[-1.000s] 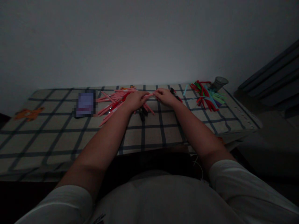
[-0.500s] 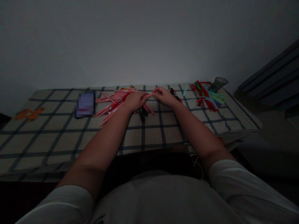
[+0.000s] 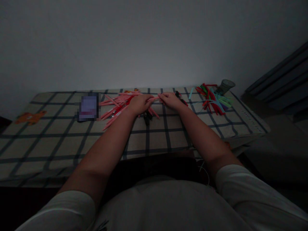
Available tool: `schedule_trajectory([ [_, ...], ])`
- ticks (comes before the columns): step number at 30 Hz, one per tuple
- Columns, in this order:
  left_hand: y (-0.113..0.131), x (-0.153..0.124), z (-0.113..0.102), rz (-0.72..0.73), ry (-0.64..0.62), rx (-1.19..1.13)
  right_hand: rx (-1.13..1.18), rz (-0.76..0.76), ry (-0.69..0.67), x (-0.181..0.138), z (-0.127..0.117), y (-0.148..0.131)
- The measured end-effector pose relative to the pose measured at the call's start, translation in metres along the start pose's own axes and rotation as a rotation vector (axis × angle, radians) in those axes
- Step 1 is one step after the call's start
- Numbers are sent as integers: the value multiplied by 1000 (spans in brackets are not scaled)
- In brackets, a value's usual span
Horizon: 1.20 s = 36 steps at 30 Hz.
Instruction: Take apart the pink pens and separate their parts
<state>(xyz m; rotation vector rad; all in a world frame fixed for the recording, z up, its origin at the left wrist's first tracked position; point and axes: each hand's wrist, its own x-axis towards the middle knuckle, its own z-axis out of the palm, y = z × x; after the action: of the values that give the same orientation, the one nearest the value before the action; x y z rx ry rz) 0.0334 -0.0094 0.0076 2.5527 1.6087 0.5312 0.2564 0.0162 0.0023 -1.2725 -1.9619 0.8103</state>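
Between my two hands runs a slim pink pen (image 3: 156, 98), held nearly level just over the table. My left hand (image 3: 140, 104) is closed on its left part, thumb and fingers pressed together. At its other end, the bent fingers of my right hand (image 3: 170, 100) pinch the tip. A loose pile of pink pens (image 3: 111, 113) spreads to the left of and beneath my left hand, partly hidden by it. Small black pieces (image 3: 146, 118), too dark to make out, lie just below that hand. More black and red pieces (image 3: 180, 97) sit right beside my right hand.
A checked cloth (image 3: 72, 141) covers the table, which meets a plain wall. At left lie a blurred tablet-like object (image 3: 88, 108) and an orange bear-shaped figure (image 3: 31, 117). Red, green and blue strips (image 3: 211, 101) are heaped at right near a tipped clear cup (image 3: 225, 86).
My right hand has lowered slightly, and its fingers have flattened over the pen's end. The left hand stays in nearly the same place.
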Motion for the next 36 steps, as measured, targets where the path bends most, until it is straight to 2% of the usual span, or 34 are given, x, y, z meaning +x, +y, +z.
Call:
schedule_trajectory([
  [9, 0, 0, 1, -7, 18, 1, 43, -14, 17, 2, 2, 3],
  [17, -2, 1, 2, -11, 29, -12, 171, 24, -1, 3, 4, 0],
  [30, 0, 0, 0, -20, 19, -36, 82, -7, 7, 5, 2, 9],
  [36, 1, 0, -1, -35, 16, -24, 173, 7, 6, 5, 3, 8],
])
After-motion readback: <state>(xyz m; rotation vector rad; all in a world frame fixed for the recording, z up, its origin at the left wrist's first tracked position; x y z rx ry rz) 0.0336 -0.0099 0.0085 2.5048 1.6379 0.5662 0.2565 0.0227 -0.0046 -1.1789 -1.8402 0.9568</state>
